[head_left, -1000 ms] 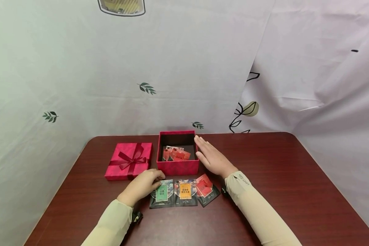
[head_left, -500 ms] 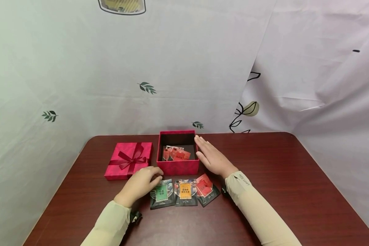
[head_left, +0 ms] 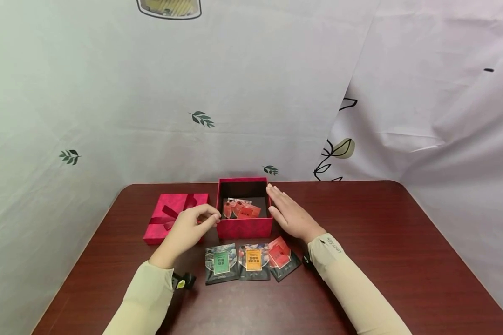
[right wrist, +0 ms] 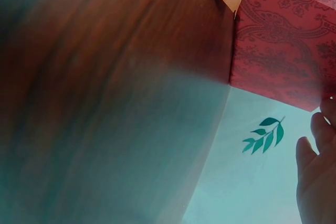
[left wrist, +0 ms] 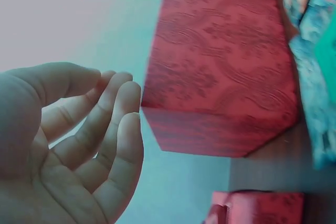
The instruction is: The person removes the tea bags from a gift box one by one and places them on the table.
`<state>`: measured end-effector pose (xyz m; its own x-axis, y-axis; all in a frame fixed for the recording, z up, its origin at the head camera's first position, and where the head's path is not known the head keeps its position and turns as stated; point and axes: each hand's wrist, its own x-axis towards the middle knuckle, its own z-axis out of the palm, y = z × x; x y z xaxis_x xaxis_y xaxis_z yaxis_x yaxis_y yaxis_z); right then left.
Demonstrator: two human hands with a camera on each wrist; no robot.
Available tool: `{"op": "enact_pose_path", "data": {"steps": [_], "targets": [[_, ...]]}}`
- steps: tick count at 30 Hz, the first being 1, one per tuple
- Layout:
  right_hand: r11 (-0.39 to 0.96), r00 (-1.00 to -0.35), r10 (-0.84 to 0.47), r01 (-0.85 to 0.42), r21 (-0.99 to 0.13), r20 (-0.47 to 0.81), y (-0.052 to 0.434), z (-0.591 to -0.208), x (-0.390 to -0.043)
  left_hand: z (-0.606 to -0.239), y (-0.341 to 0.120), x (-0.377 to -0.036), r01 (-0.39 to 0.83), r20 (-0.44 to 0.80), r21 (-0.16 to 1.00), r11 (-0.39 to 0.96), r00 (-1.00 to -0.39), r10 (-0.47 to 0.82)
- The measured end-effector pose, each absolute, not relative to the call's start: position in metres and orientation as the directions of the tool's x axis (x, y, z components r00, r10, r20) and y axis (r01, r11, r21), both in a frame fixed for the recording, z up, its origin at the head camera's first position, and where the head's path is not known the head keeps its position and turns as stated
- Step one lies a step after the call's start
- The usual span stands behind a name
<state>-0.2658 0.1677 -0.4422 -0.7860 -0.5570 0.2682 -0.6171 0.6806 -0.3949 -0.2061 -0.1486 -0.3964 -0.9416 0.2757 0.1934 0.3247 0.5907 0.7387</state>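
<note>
dark foil packets lie nearest on the table (head_left: 360,260), three in a row: a green-labelled packet (head_left: 220,264), an orange-labelled packet (head_left: 253,262) beside it and a red-labelled packet (head_left: 280,257) turned a little askew at the right end. they look light, thin and somewhat slick, so i judge a pinch at an edge or corner would suit them best; the two straight ones have their long axis running away from the person, labels up. just beyond them, the left hand (head_left: 187,230) hovers with its fingers loosely curled and thumb close to the fingertips, gripping nothing that i can see; in the left wrist view the fingers (left wrist: 113,129) are relaxed and bare, close to the wall of the open red box (left wrist: 220,72). that box (head_left: 244,207) sits at the middle of the table, square, opening upward, with more red and orange packets (head_left: 241,210) lying loose inside. it seems to be stiff, light card, easily slid, best steadied by its side walls. the right hand (head_left: 289,215) does just that: fingers straight and together, laid flat against the box's right wall, holding nothing. left of the box and partly behind the left hand lies the red lid (head_left: 167,215) with its ribbon bow, flat on the table. beyond hangs a pale sheet (head_left: 234,83) printed with small leaves.
</note>
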Motion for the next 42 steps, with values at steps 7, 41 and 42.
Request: {"op": "enact_pose_path", "data": {"steps": [7,41,42], "targets": [[0.692,-0.784,-0.562,-0.620,-0.369,0.263,0.169,-0.440,-0.265,-0.383,-0.135,-0.215,0.336,0.213,0.747,0.574,-0.938,0.272],[0.682,-0.781,-0.562,-0.624,-0.381,0.273,0.166,-0.440,-0.265,-0.390,-0.059,-0.266,0.132,-0.081,0.530,0.837,-0.975,0.206],[0.682,-0.782,-0.560,-0.623,-0.382,0.274,0.167,-0.441,-0.265,-0.390,-0.058,-0.266,0.129,-0.088,0.520,0.844,-0.975,0.203]]}}
